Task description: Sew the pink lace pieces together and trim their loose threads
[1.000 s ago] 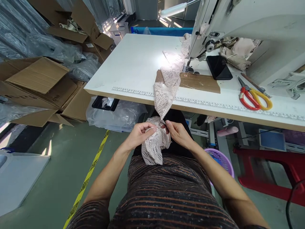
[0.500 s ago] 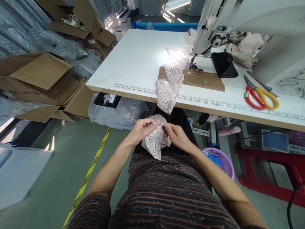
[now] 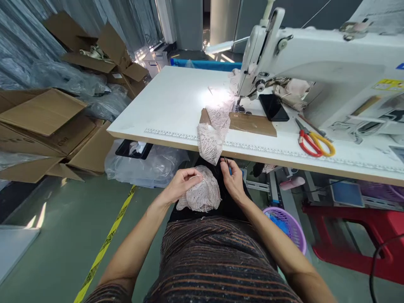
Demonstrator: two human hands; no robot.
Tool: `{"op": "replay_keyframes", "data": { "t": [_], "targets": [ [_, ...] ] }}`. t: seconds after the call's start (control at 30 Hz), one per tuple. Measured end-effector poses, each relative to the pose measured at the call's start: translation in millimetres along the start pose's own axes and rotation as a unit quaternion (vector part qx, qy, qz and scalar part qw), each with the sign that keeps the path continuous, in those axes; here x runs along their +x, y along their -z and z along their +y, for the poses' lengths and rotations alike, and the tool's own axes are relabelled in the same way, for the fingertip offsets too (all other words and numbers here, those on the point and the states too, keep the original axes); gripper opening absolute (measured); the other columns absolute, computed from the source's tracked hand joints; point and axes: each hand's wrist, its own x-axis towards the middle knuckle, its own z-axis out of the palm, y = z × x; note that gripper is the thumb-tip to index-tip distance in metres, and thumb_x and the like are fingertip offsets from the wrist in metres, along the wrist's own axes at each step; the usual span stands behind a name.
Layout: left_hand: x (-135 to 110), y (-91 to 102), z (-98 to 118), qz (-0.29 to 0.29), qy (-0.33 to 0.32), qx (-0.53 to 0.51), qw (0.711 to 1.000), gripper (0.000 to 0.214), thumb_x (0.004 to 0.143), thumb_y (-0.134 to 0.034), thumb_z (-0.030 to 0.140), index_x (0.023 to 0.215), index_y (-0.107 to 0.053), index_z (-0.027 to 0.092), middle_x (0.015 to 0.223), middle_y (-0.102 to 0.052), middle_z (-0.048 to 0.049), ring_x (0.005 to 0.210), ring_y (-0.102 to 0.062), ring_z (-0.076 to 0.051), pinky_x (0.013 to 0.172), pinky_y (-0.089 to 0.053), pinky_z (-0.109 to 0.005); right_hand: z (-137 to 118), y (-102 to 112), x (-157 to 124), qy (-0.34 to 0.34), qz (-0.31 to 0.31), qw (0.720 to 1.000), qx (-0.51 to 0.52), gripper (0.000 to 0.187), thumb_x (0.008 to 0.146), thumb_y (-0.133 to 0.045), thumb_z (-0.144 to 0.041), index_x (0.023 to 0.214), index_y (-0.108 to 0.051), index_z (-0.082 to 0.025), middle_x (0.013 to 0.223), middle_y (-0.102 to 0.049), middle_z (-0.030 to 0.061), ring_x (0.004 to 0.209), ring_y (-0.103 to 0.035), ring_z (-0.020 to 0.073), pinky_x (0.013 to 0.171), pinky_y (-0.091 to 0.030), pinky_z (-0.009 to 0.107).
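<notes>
A piece of pale pink lace fabric (image 3: 203,193) lies bunched over my lap. My left hand (image 3: 183,183) pinches its upper left edge between thumb and fingers. Apart from the lace, just below the table edge, my right hand (image 3: 232,179) is closed round a small pointed tool (image 3: 226,161) with a bit of blue; its kind is mostly hidden by the fingers. More lace (image 3: 211,141) hangs over the table's front edge and runs back to the needle area of the white sewing machine (image 3: 252,80).
On the white table (image 3: 164,101) are scissors (image 3: 315,141), a black phone (image 3: 273,107) and a brown cardboard strip (image 3: 252,124). A purple basket (image 3: 296,229) and a red stool (image 3: 356,252) stand right. Open cardboard boxes (image 3: 41,113) lie left.
My right hand has moved up and away from the lace, carrying the pointed tool. My left hand still pinches the lace. The view has tilted up, showing more of the sewing machine.
</notes>
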Motion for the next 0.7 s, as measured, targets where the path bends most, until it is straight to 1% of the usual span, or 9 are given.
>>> {"op": "replay_keyframes", "data": {
  "t": [0.03, 0.1, 0.17, 0.23, 0.37, 0.47, 0.53, 0.6, 0.7],
  "targets": [
    [1.5, 0.4, 0.9, -0.001, -0.01, 0.004, 1.0, 0.021, 0.075, -0.074, 0.034, 0.071, -0.07, 0.013, 0.072, -0.062, -0.0009, 0.07, -0.049, -0.012, 0.067, -0.038, -0.023, 0.3, -3.5, 3.9, 0.004, 0.013, 1.0, -0.016, 0.051, 0.085, -0.059, -0.063, 0.105, -0.065, -0.017, 0.077, -0.062, 0.0005, 0.064, -0.051, 0.0144, 0.062, -0.042, 0.027],
    [3.5, 1.5, 4.1, -0.008, -0.024, 0.014, 1.0, 0.021, 0.077, -0.073, 0.034, 0.073, -0.07, 0.014, 0.072, -0.061, -0.0008, 0.069, -0.049, -0.012, 0.067, -0.038, -0.024, -0.7, -11.8, 11.3, 0.013, 0.046, 0.997, -0.062, 0.047, 0.079, -0.069, -0.057, 0.103, -0.065, -0.017, 0.065, -0.054, -0.0045, 0.057, -0.046, 0.0126, 0.059, -0.04, 0.027],
    [3.8, 3.7, 9.3, -0.01, -0.034, 0.027, 0.999, 0.022, 0.078, -0.073, 0.035, 0.074, -0.071, 0.014, 0.072, -0.062, -0.0011, 0.068, -0.049, -0.012, 0.065, -0.038, -0.024, -2.5, -18.6, 16.7, 0.027, 0.082, 0.992, -0.092, 0.035, 0.081, -0.067, -0.05, 0.093, -0.063, -0.018, 0.056, -0.044, -0.008, 0.052, -0.041, 0.0111, 0.058, -0.037, 0.026],
    [2.8, 8.3, 16.4, -0.001, -0.048, 0.042, 0.998, 0.022, 0.079, -0.072, 0.036, 0.076, -0.071, 0.014, 0.072, -0.063, -0.0016, 0.068, -0.05, -0.013, 0.064, -0.038, -0.024, -4.6, -21.1, 17.9, 0.051, 0.081, 0.992, -0.081, 0.024, 0.087, -0.059, -0.043, 0.083, -0.059, -0.019, 0.055, -0.041, -0.008, 0.05, -0.039, 0.0104, 0.057, -0.035, 0.026],
    [-0.5, 25.2, 32.5, 0.039, -0.098, 0.071, 0.992, 0.021, 0.08, -0.072, 0.036, 0.078, -0.072, 0.015, 0.074, -0.064, -0.002, 0.068, -0.053, -0.013, 0.066, -0.041, -0.025, -15.0, -10.3, 1.2, 0.131, -0.011, 0.991, -0.035, 0.018, 0.089, -0.054, -0.031, 0.074, -0.049, -0.022, 0.058, -0.04, -0.0061, 0.052, -0.038, 0.0103, 0.051, -0.033, 0.024],
    [1.0, 35.9, 39.1, 0.082, -0.159, 0.099, 0.979, 0.02, 0.08, -0.073, 0.037, 0.079, -0.073, 0.016, 0.081, -0.066, -0.0036, 0.074, -0.057, -0.015, 0.071, -0.044, -0.026, -35.4, 7.3, -26.2, 0.242, -0.073, 0.967, -0.027, 0.013, 0.084, -0.054, -0.019, 0.074, -0.046, -0.022, 0.065, -0.043, -0.0036, 0.058, -0.041, 0.0113, 0.056, -0.034, 0.025],
    [5.7, 35.3, 37.0, 0.091, -0.191, 0.118, 0.97, 0.025, 0.081, -0.072, 0.042, 0.081, -0.074, 0.017, 0.085, -0.067, -0.0053, 0.079, -0.06, -0.017, 0.075, -0.046, -0.028, -53.6, 20.0, -45.7, 0.277, -0.13, 0.951, -0.034, 0.01, 0.081, -0.054, -0.015, 0.079, -0.047, -0.022, 0.078, -0.051, 0.0016, 0.072, -0.05, 0.0151, 0.064, -0.04, 0.027],
    [12.5, 26.1, 29.3, 0.062, -0.197, 0.129, 0.97, 0.035, 0.084, -0.068, 0.051, 0.082, -0.076, 0.017, 0.088, -0.068, -0.0074, 0.084, -0.062, -0.02, 0.08, -0.047, -0.03, -70.9, 31.0, -61.8, 0.27, -0.189, 0.943, -0.054, 0.01, 0.082, -0.053, -0.015, 0.084, -0.046, -0.022, 0.088, -0.055, 0.0051, 0.08, -0.054, 0.0166, 0.067, -0.043, 0.028],
    [22.3, 1.5, 13.0, -0.047, -0.161, 0.12, 0.979, 0.056, 0.087, -0.056, 0.067, 0.081, -0.077, 0.015, 0.089, -0.068, -0.01, 0.086, -0.063, -0.022, 0.083, -0.048, -0.033, -86.9, 41.1, -75.4, 0.221, -0.234, 0.939, -0.116, 0.009, 0.087, -0.049, -0.017, 0.089, -0.043, -0.023, 0.073, -0.051, -0.0022, 0.063, -0.046, 0.0127, 0.06, -0.038, 0.026]
  ]
}}
